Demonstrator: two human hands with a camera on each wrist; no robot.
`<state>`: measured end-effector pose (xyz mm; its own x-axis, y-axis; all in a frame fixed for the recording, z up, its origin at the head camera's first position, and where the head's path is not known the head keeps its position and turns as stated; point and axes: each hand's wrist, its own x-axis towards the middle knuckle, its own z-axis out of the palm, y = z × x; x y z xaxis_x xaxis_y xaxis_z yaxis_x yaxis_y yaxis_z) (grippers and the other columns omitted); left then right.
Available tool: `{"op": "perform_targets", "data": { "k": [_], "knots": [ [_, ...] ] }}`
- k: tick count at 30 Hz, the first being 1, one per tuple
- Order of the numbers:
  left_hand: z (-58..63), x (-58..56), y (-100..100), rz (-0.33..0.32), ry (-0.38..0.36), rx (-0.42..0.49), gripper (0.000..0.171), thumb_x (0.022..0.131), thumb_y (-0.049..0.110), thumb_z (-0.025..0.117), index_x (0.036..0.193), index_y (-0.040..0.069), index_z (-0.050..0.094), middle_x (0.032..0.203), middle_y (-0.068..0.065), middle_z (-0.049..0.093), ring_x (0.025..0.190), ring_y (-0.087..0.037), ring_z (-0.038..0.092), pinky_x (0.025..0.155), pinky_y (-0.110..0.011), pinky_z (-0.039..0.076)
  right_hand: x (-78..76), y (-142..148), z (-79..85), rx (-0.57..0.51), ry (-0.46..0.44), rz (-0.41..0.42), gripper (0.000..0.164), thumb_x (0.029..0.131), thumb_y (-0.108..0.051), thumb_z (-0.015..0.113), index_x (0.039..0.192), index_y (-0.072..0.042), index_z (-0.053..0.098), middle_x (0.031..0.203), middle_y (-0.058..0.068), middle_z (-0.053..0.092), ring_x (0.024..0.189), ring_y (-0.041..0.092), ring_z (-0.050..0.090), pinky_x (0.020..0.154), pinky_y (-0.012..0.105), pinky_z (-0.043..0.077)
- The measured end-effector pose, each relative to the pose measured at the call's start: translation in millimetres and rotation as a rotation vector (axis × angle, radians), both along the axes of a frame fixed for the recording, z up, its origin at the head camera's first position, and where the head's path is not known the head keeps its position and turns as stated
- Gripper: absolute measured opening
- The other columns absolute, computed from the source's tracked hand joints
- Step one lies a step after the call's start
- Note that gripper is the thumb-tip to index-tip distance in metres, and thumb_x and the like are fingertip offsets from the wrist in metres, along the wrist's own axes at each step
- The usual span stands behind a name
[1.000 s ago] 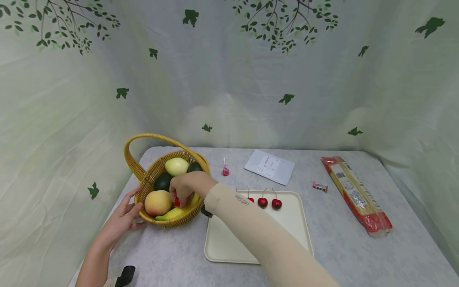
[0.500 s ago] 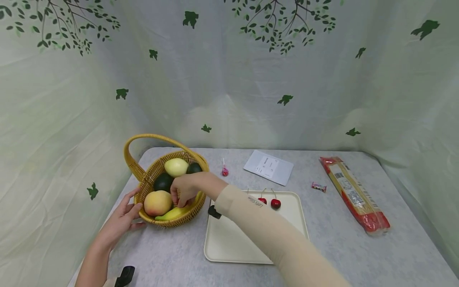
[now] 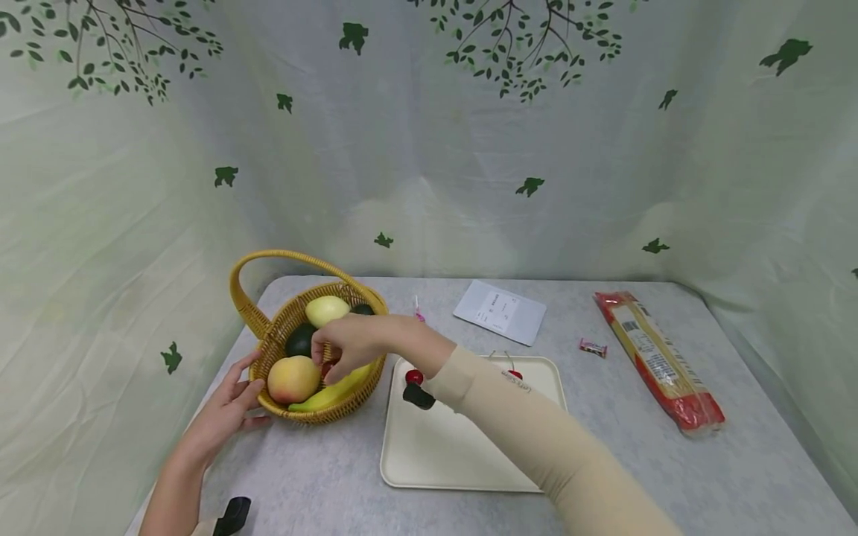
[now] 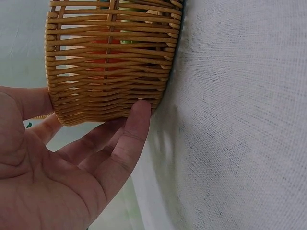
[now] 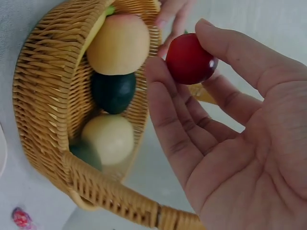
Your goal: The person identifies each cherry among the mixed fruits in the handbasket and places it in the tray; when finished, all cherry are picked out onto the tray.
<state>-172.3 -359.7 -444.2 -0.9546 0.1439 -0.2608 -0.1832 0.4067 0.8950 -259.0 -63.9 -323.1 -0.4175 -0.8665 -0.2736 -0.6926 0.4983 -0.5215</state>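
Note:
My right hand point(image 3: 351, 342) is over the wicker basket point(image 4: 112, 62). Its thumb and fingertips pinch a dark red cherry point(image 5: 191, 59), seen clearly in the right wrist view. Inside the basket are a peach point(image 3: 293, 379), a banana point(image 3: 335, 391), a pale yellow lemon-like fruit point(image 3: 327, 310) and dark green fruits point(image 3: 301, 340). My left hand point(image 3: 224, 409) holds the basket's left side; in the left wrist view its fingers touch the weave from outside, with one digit reaching behind the rim. More cherries point(image 3: 414, 377) lie on the cream tray point(image 3: 462, 454), partly hidden by my right arm.
A lollipop point(image 3: 418, 311) lies behind the tray, beside a grey-white labelled packet point(image 3: 500, 312). Farther right are a small wrapped candy point(image 3: 593, 348) and a long red-and-yellow pack point(image 3: 660, 361), seemingly noodles. The basket's tall handle point(image 3: 295, 254) arches up at the back left.
My right wrist and forearm have shifted right and turned, while the hand stays over the basket. A cherry on the tray's left now shows; others are covered. My left hand keeps its place.

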Motion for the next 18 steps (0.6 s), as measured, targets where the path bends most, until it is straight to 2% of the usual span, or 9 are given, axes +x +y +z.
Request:
{"op": "perform_targets", "data": {
  "k": [3,7,18],
  "knots": [
    [-0.5,-0.7,0,0.001,0.000,-0.001,0.073,0.118,0.032,0.042,0.174,0.018,-0.004,0.164,-0.043,0.025,0.126,-0.034,0.068,0.094,-0.047,0.066,3.2,7,5.1,-0.034,0.043,0.027,0.029,0.102,-0.030,0.076,0.127,-0.015,0.075,0.104,-0.007,0.073,0.091,0.003,0.060,0.079,0.013,0.048],
    [-0.7,-0.7,-1,-0.001,-0.007,-0.005,0.073,0.118,0.032,0.041,0.174,0.018,-0.004,0.164,-0.043,0.025,0.126,-0.035,0.067,0.094,-0.047,0.066,6.9,22,8.0,-0.097,0.043,0.033,0.022,0.102,-0.029,0.077,0.119,-0.015,0.078,0.098,-0.007,0.072,0.087,0.005,0.057,0.076,0.014,0.047],
    [-0.9,-2.2,-1,0.000,-0.009,-0.022,0.073,0.118,0.033,0.041,0.174,0.018,-0.004,0.165,-0.043,0.024,0.126,-0.034,0.068,0.094,-0.047,0.066,13.2,76,2.9,-0.183,-0.069,-0.088,0.024,0.097,-0.023,0.082,0.118,-0.014,0.074,0.103,-0.004,0.073,0.094,0.009,0.067,0.085,0.019,0.057]
  ]
}}
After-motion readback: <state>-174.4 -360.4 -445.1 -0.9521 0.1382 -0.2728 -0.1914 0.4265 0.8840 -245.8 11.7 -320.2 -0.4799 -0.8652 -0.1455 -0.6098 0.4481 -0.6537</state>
